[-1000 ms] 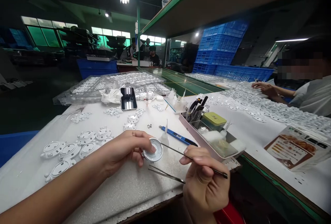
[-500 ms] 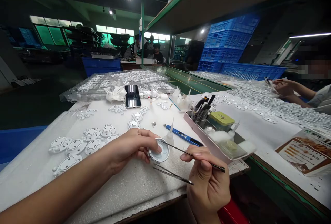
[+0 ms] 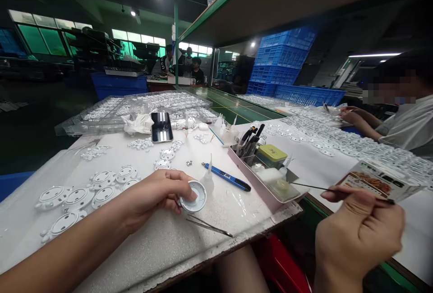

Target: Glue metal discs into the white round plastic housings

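My left hand (image 3: 160,194) is closed on a small round white plastic part (image 3: 199,197), the thumb pressed inside its shallow dish. Off to the right, past the table edge, my right hand (image 3: 360,232) pinches a thin dark rod-like tool (image 3: 333,188) whose fine tip points left. Below the round part, a pair of metal tweezers (image 3: 211,227) lies on the white work surface. Behind the part stand a small bottle with a tapered nozzle (image 3: 209,176) and a blue pen-shaped tool (image 3: 226,177). Several assembled white discs (image 3: 103,194) sit left of my left forearm.
A pink organizer box (image 3: 252,178) holds pens, a yellow-lidded tin and bottles. A phone (image 3: 161,127) and clear trays of white parts (image 3: 111,108) are farther back. A printed box (image 3: 379,180) stands behind my right hand. At right, a co-worker's hands (image 3: 352,115) are over many white discs.
My right hand has swung far right with the dark tool, away from the round part. My left hand still holds that part. The whole view has shifted slightly.
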